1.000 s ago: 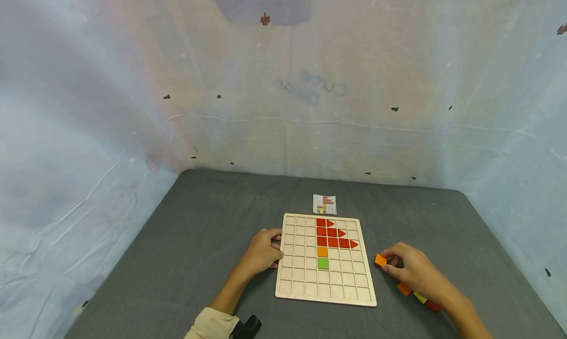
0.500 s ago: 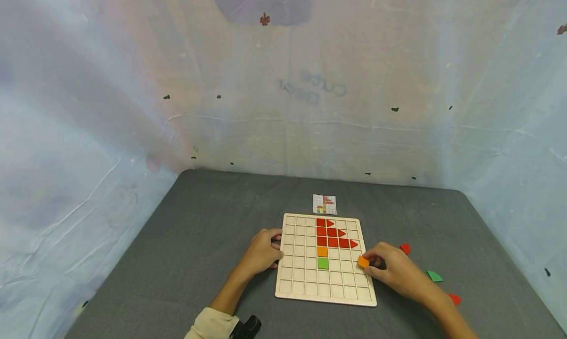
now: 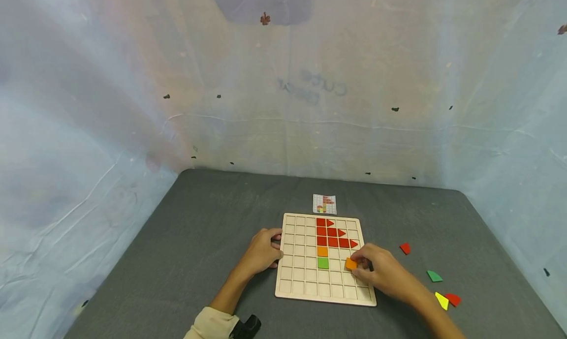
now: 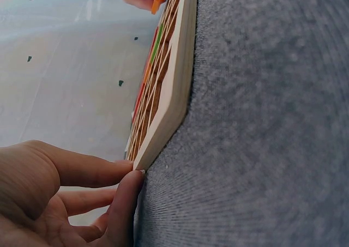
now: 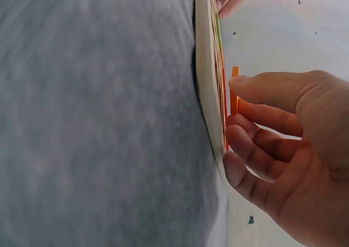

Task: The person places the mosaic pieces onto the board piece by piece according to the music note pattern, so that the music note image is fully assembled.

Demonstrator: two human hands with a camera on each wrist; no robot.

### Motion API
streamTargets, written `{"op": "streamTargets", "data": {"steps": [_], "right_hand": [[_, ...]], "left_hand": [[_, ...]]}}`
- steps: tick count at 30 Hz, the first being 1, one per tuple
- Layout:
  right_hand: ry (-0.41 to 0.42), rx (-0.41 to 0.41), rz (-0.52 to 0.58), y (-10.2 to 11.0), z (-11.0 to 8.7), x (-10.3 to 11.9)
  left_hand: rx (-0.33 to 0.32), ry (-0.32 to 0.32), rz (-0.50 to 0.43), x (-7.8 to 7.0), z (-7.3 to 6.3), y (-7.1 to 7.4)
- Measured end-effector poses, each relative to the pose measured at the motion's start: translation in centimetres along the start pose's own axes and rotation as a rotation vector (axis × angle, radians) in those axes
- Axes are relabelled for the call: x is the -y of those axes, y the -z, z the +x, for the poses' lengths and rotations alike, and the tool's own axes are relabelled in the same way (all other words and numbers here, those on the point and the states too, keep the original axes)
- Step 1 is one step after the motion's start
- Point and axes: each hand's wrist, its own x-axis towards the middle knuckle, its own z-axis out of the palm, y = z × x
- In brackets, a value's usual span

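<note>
A wooden grid board lies on the grey table, with red square and triangle tiles in its upper rows. Below them in one column sit an orange square tile and a green square tile. My left hand pinches the board's left edge between thumb and finger. My right hand holds another orange square tile by thumb and fingertips, over the board's right part. In the right wrist view this orange tile stands edge-on, close above the board's surface.
A small printed card with a coloured pattern lies just behind the board. To the right are loose tiles: a red one, a green one, a yellow one and another red one. A pale plastic sheet surrounds the table.
My right hand has carried the orange tile leftward from the table onto the board's area, uncovering the loose tiles at the right. The left hand and board have stayed put.
</note>
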Motion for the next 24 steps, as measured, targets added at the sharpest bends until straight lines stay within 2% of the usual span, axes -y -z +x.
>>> {"op": "streamTargets", "data": {"steps": [15,24], "right_hand": [[0.056,0.04,0.022,-0.9,1.0,1.6],[0.077,0.098,0.035,-1.4,1.7,2.6]], "left_hand": [[-0.003,0.008,0.009,0.0,-0.1,0.0],[0.005,0.005,0.009,-0.1,-0.1,0.0]]}}
